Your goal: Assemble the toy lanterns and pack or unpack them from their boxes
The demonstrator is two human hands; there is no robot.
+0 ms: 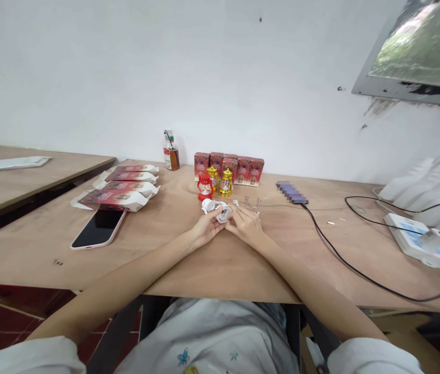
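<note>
A small white toy lantern (209, 206) lies tilted in my left hand (204, 229), its open round end turned toward my right hand (246, 225). My left thumb and fingers are closed around it. The fingers of my right hand are bent against the round end; whether they pinch a small part there is hidden. Just beyond stand a red lantern (205, 189) and two gold lanterns, one in front (225, 184) and one partly hidden behind (212, 176). Small metal handle-like wires (253, 203) and little white bits (236, 202) lie beside my right hand.
Several small red boxes (243, 169) stand near the wall. To the left are red unfolded cartons (121, 192), a phone (99, 228) and a bottle (172, 156). A cabled phone (292, 192), a power strip (424, 241) and white plastic wrapping (430, 192) occupy the right.
</note>
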